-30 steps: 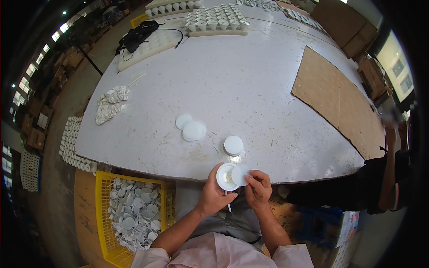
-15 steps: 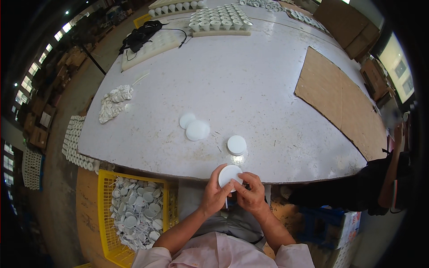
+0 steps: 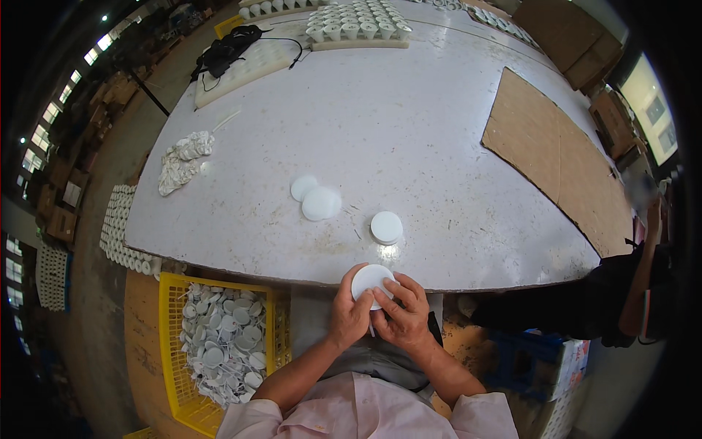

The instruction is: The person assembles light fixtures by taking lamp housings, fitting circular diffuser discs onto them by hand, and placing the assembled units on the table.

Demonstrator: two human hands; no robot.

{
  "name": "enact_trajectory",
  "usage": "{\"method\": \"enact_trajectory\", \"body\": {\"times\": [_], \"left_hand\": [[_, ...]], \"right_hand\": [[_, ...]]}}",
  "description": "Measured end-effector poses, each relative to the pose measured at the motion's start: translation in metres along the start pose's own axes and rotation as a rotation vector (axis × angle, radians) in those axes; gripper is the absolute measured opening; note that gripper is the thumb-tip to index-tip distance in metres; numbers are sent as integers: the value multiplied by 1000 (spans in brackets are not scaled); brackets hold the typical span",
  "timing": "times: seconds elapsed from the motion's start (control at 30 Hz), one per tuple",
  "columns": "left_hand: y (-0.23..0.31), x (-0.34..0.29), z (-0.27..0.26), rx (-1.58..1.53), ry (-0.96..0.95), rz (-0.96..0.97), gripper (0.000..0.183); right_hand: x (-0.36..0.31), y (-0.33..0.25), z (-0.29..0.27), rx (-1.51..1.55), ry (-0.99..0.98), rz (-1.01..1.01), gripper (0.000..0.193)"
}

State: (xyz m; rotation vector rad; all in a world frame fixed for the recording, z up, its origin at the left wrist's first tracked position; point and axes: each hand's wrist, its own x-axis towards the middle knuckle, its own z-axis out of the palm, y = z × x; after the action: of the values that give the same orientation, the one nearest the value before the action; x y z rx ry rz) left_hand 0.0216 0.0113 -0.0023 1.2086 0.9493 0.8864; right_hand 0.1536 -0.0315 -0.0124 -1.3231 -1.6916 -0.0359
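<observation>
A white round cap-like piece [image 3: 370,281] is held at the table's front edge, its flat face upward. My left hand [image 3: 349,313] closes around its left side, with the thumb on the near rim. From the right, my right hand [image 3: 404,313] grips the same piece, fingertips pressing on its face and rim. A short thin white bit shows below it between the hands, partly hidden. Just beyond lies a small stack of white discs [image 3: 386,226]. Farther left, several thin pale discs [image 3: 320,204] overlap on the table.
A yellow basket [image 3: 170,350] full of white round pieces with thin stems stands at lower left. On the table [image 3: 409,132] lie a crumpled white cloth [image 3: 183,162], a cardboard sheet [image 3: 556,164], and a tray of white cups [image 3: 358,31]. Another person's arm [image 3: 640,285] is at right.
My right hand's fingers have shifted and spread farther over the white piece's face and rim. The held piece has moved slightly left and up in the picture; the whole view has shifted slightly.
</observation>
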Motion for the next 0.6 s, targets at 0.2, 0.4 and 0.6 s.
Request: {"method": "enact_trajectory", "body": {"times": [0.2, 0.4, 0.6], "left_hand": [[-5, -3, 0, 85, 115, 38, 42], [-6, -6, -38, -31, 140, 52, 43], [-31, -60, -121, -231, 408, -88, 52]], "right_hand": [[-7, -2, 2, -91, -41, -63, 40], [0, -19, 12, 119, -77, 24, 45], [-2, 43, -19, -26, 14, 254, 35]]}}
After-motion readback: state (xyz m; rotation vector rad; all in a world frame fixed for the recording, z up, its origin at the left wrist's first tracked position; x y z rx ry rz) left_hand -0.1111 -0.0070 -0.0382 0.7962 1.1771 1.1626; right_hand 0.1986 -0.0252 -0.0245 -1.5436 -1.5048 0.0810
